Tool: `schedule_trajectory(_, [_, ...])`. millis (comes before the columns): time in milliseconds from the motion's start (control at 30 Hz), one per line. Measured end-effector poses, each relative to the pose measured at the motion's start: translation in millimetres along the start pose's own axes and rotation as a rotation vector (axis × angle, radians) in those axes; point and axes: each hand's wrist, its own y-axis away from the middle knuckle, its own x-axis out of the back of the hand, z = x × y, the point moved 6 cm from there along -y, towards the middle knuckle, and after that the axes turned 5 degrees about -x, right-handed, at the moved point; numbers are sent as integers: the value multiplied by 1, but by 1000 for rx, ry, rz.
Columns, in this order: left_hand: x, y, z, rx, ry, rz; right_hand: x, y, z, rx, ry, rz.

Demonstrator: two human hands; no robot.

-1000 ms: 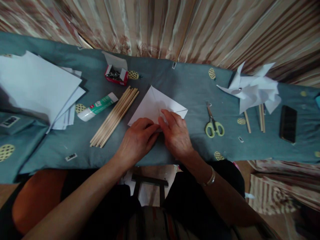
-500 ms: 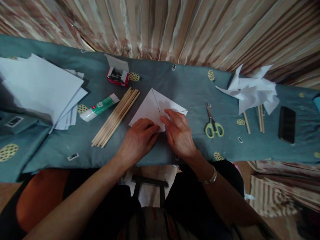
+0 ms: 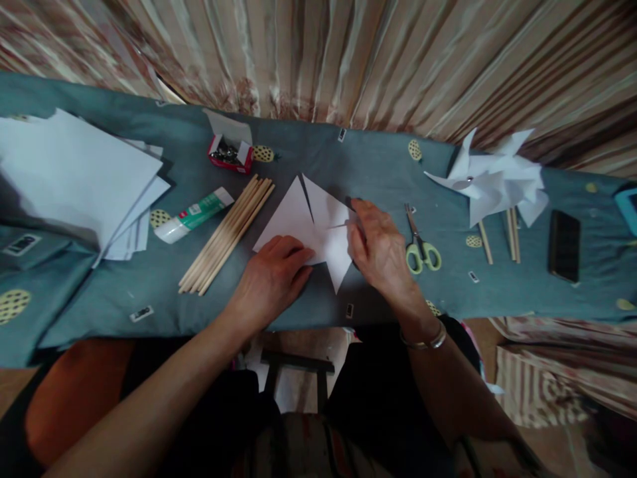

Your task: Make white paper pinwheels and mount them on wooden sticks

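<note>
A white square of paper [image 3: 322, 242] with slits cut in from its corners lies on the cloth in front of me. My left hand [image 3: 273, 272] is closed at its lower left edge, thumb and fingers pressing the paper down. My right hand [image 3: 379, 245] grips the paper's right corner between curled fingers and thumb; its fingertips partly hide that corner. One slit gapes at the top, and a pointed flap hangs toward me at the bottom. Green-handled scissors [image 3: 422, 255] lie just right of my right hand.
Left of the paper lie several wooden sticks [image 3: 226, 236], a glue stick [image 3: 194, 214], an open red box [image 3: 230, 154] of small metal pins and stacked white sheets [image 3: 84, 172]. Rightward are paper pinwheels [image 3: 497, 182] on sticks and a dark phone [image 3: 565, 245]. A striped curtain [image 3: 318, 60] hangs behind.
My right hand has moved right, from the paper's middle to its right corner. The slits have opened and a flap now points toward me. My left hand stays nearly in place.
</note>
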Motion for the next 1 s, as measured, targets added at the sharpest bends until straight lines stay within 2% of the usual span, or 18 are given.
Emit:
schedule_trajectory(233, [8, -3, -2, -48, -5, 19, 6, -3, 21, -207, -202, -16])
schedule_trajectory(633, [16, -6, -11, -53, -15, 35, -9, 5, 56, -511, -716, -83])
schedule_trajectory(833, [19, -9, -6, -30, 28, 67, 0, 12, 69, -597, -671, -61])
schedule_trajectory(1000, [10, -7, 15, -66, 20, 106, 3, 18, 75, -643, -601, -72])
